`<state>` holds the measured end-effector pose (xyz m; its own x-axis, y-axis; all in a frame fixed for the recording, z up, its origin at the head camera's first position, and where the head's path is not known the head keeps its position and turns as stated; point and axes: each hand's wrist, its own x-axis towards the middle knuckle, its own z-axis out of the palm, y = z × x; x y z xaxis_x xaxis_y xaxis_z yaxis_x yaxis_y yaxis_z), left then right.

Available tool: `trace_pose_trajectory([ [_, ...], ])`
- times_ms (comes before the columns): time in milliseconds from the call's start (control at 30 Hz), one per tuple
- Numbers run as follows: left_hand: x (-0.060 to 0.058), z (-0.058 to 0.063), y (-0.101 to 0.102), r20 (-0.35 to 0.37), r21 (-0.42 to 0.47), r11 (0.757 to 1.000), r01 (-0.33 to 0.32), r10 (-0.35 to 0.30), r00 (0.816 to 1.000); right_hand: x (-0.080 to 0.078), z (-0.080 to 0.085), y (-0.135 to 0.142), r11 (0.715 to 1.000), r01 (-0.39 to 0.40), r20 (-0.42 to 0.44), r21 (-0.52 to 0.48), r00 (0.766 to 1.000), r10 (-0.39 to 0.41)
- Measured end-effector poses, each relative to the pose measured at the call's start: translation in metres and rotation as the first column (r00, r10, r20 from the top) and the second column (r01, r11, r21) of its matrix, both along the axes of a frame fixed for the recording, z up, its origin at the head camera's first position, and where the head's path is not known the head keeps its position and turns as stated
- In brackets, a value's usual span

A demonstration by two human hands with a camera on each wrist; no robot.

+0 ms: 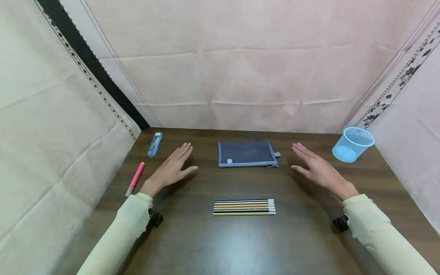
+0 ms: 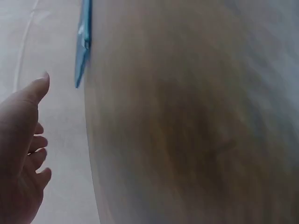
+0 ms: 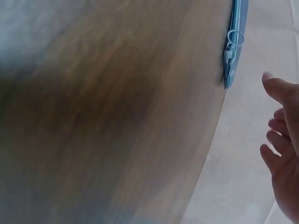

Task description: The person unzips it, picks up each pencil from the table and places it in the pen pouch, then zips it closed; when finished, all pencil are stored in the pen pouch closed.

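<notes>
A dark blue zip pouch (image 1: 245, 154) with lighter blue edging lies flat between the two hands, near the back of the table. To its left is my left hand (image 1: 173, 166), fingers extended and thumb spread, holding nothing. On the other side my right hand (image 1: 317, 168) is likewise spread, with nothing in it. The right wrist view shows the pouch's zipper end with a small ring (image 3: 236, 38). Several striped pencils (image 1: 244, 207) lie side by side in front of the pouch, their pale ends to the right.
At the left edge lie a pink-capped marker (image 1: 137, 175) and a small flat blue item (image 1: 155, 144) with a white end. A translucent blue cup (image 1: 353, 144) stands at the back right. Pale cloth (image 1: 240, 76) hangs behind and along both sides of the brown table (image 1: 192, 244).
</notes>
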<state>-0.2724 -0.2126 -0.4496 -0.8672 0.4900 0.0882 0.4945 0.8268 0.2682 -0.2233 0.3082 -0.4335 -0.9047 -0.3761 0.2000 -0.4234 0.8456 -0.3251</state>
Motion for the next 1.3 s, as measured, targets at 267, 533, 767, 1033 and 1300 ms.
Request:
trace_pose_trajectory([
  [267,0.004,-0.001,0.003,0.051,0.062,0.998,-0.018,0.015,0.999,-0.022,-0.010,-0.019,0.979,-0.197,0.069,0.047,0.979,0.193],
  [533,0.007,-0.005,0.020,0.050,0.076,0.996,0.051,-0.055,0.997,-0.047,-0.017,-0.044,0.943,-0.304,0.135,0.135,0.948,0.286],
  [767,0.004,0.001,0.041,0.017,0.088,0.992,0.096,-0.098,0.995,-0.055,-0.019,-0.053,0.929,-0.316,0.146,0.193,0.945,0.291],
  [1033,0.002,0.010,0.068,0.059,0.079,0.986,0.149,-0.153,0.986,-0.059,-0.017,-0.058,0.938,-0.312,0.083,0.152,0.950,0.302],
  [1300,0.000,0.015,0.096,0.012,0.091,0.966,0.244,-0.246,0.969,-0.057,-0.019,-0.049,0.975,-0.220,0.037,0.013,0.975,0.220],
])
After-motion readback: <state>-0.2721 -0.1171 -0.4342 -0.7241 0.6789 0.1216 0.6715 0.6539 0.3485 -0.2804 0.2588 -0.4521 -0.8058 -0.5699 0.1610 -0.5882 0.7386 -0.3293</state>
